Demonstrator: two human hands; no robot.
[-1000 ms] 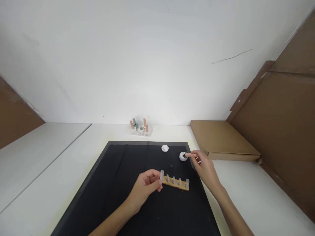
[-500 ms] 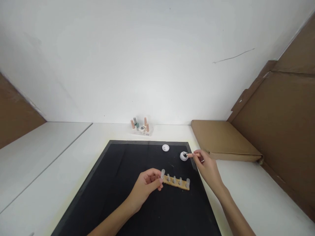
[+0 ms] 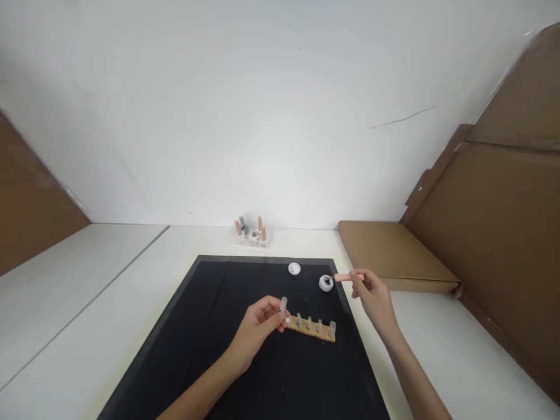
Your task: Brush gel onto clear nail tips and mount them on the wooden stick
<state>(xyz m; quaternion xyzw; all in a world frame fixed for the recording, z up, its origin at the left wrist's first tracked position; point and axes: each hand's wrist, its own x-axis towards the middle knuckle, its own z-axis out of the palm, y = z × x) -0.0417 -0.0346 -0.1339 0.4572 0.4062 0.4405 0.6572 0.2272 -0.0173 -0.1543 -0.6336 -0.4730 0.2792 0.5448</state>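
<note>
My left hand (image 3: 265, 321) pinches a clear nail tip (image 3: 283, 304) between thumb and fingers. It is just off the left end of a tan strip-shaped stand (image 3: 312, 332), where a small white blob (image 3: 287, 319) shows. Several more clear nail tips stand upright along that strip, the outermost one (image 3: 333, 329) at its right end. In my right hand (image 3: 371, 291) is a peach-handled brush (image 3: 343, 277), pointing left, its dark tip at the mouth of a small open white jar (image 3: 326, 283). Something dark lies inside the jar.
A white jar lid (image 3: 294, 269) lies on the black mat (image 3: 236, 326). Behind the mat, a clear holder (image 3: 254, 241) carries several small bottles with peach and grey caps. A flat cardboard box (image 3: 394, 251) lies at the right, and cardboard panels flank both sides.
The nail tip in my left hand has shifted up and left, away from the strip's end, exposing the white blob. My right hand has drawn the brush slightly to the right.
</note>
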